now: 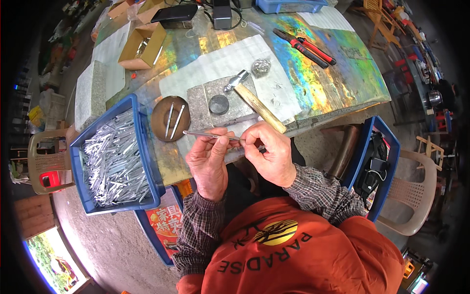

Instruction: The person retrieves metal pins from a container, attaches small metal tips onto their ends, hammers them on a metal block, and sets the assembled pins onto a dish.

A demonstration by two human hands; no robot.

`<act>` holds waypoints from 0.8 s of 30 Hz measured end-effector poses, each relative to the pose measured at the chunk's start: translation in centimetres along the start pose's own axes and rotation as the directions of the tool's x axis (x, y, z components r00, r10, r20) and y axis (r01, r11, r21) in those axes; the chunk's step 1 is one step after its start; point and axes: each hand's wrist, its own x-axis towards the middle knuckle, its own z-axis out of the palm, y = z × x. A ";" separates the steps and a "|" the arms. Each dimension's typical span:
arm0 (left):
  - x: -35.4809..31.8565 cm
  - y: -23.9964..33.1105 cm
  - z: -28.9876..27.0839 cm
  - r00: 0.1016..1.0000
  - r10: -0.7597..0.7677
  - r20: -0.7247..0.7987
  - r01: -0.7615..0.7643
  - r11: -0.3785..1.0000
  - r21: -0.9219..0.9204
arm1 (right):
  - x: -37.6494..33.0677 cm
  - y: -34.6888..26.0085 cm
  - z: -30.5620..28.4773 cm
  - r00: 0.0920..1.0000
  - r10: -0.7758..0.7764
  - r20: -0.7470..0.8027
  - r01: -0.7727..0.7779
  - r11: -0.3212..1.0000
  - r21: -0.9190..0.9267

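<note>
Orange-red cloth garment point(342, 259) lies nearest, at the lower middle of the frame. Above it, near the centre, the left hand point(209, 164) pinches one slim silver metal rod point(198, 134) between thumb and fingers. Its long axis runs left to right, almost level; the free tip points toward the round brown dish point(157, 122). At the other end, the right hand point(268, 149) has fingertips pressed together; whether they grip the rod, I cannot tell.

i am wearing an orange-red garment point(338, 264) bearing dark lettering point(268, 260) around a yellow emblem point(276, 236); a red sheet point(166, 223) is displaying pale characters.
</note>
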 end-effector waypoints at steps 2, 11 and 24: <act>0.2 0.0 0.0 1.000 -0.023 -0.011 0.023 1.000 -0.022 | 0.2 0.3 -0.1 1.000 -0.013 0.006 0.013 1.000 -0.011; 0.0 -0.2 -0.7 0.996 -0.085 -0.026 0.082 0.991 -0.101 | 0.4 -0.1 0.5 0.991 0.130 -0.021 -0.127 0.986 0.106; 1.0 0.2 -0.5 0.990 -0.115 -0.077 0.108 0.991 -0.084 | 1.3 0.2 0.2 0.997 0.001 0.071 0.013 0.981 -0.193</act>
